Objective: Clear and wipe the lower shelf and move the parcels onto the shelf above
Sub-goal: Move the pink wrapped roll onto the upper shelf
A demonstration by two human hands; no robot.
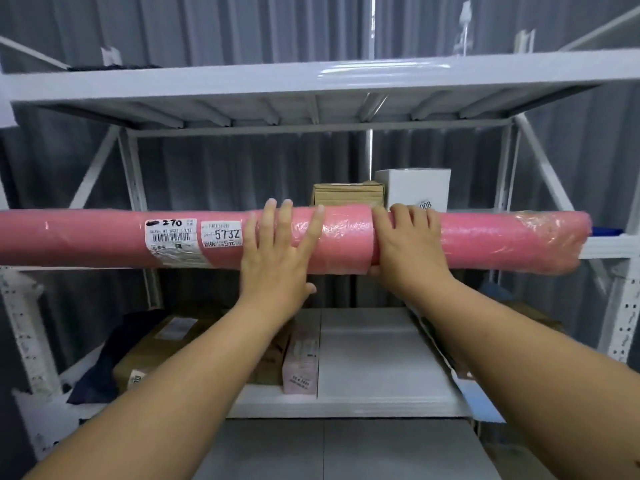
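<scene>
A dark grey corrugated wall (pixel 242 29) stood behind the white metal racking (pixel 346 81); below lay a grey tiled floor (pixel 346 452), possibly concrete, under soft, even light.

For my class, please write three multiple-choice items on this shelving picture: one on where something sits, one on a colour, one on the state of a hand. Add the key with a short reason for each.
1. Where does the white box stand?
A. on the floor
B. on the shelf behind the roll, right of the brown carton
C. on the top shelf

2. What colour is the long wrapped roll?
A. pink
B. green
C. black

3. How does the left hand lie on the roll?
A. clenched in a fist away from it
B. hidden behind it
C. fingers straight, spread over its front

Key: 1 B, it stands beside the carton behind the roll; 2 A, the wrapping is pink; 3 C, the fingers lie flat while the right hand curls round the roll.
</scene>
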